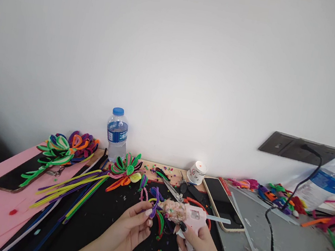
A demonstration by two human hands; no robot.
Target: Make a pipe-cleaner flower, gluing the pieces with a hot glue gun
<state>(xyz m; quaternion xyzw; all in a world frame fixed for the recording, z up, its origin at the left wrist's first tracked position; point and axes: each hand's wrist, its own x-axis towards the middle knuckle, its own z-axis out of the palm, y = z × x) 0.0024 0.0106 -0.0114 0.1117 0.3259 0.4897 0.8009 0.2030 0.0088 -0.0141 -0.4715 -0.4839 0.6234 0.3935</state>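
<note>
My right hand (191,243) is wrapped round the grip of a pale pink hot glue gun (198,218), with a translucent glue stick (219,219) poking out of its back end. The gun's nozzle points left and sits close to a bent purple pipe cleaner (154,204). Between thumb and fingers, my left hand (134,225) pinches that pipe cleaner; whether the nozzle touches it I cannot tell. Just below the nozzle lies a red and green pipe cleaner loop (160,223). Behind the gun are scissors (175,193), partly covered.
Pipe cleaner flowers (128,166) and loose pipe cleaners (80,186) lie leftward, near a water bottle (116,138). A paper cup (197,173) stands by the wall. Right of the gun are a phone (221,203) and a black cord (272,233) running to the wall socket (298,147).
</note>
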